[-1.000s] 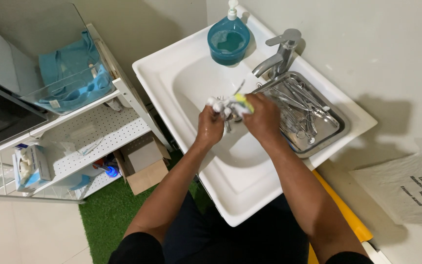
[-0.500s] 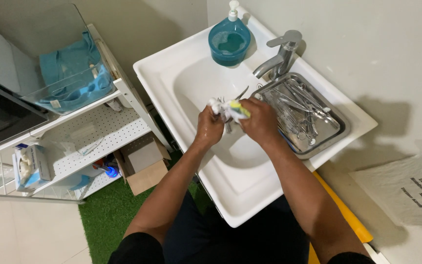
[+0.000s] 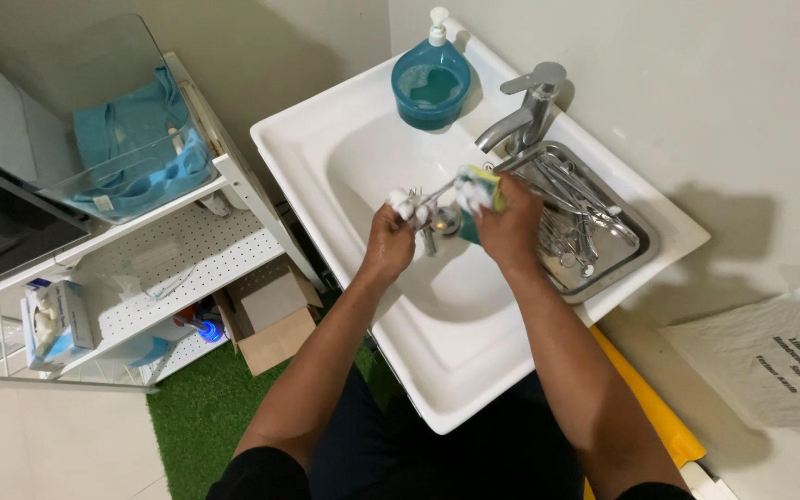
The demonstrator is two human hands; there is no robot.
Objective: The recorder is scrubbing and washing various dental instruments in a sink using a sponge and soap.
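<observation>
Over the white sink basin [image 3: 437, 361], my left hand [image 3: 391, 239] grips the soapy handles of a thin metal instrument [image 3: 430, 196], which slants up toward the right. My right hand [image 3: 509, 222] is closed on a yellow and green sponge [image 3: 480, 188] covered in foam, pressed against the instrument's far end. Both hands are above the drain, just in front of the chrome tap [image 3: 528, 109]. White foam hides the instrument's handles.
A steel tray [image 3: 627, 255] with several metal instruments sits on the sink's right side. A blue soap dispenser [image 3: 431, 81] stands at the back rim. A white shelf rack [image 3: 187, 250] with a clear box of blue cloth is at left, cardboard boxes below on green turf.
My right hand with the sponge has slid along the instrument toward its far end, and both hands shifted slightly apart over the drain.
</observation>
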